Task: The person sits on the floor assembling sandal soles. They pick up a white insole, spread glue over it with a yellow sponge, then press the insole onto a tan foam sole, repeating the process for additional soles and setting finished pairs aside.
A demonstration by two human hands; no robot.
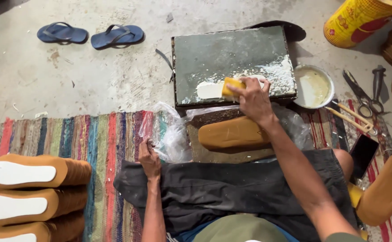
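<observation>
A yellow block (233, 86) is being clamped in the fingers of the right hand (252, 99) on the grey slab (214, 56), its long axis running left toward the white sole piece (209, 90) touching it. The left hand (149, 157), fingers curled together, is being rested on the striped rug (79, 139), well apart. The glue bowl (313, 86) is sitting just right; the tan sole (234, 133) is lying below.

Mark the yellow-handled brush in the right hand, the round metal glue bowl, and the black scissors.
yellow-handled brush (232, 85), head view, on the yellow handle left of the right hand's fingers.
round metal glue bowl (313, 86), head view, on the pale glue inside.
black scissors (366, 92), head view, near the blades' pivot.
</observation>
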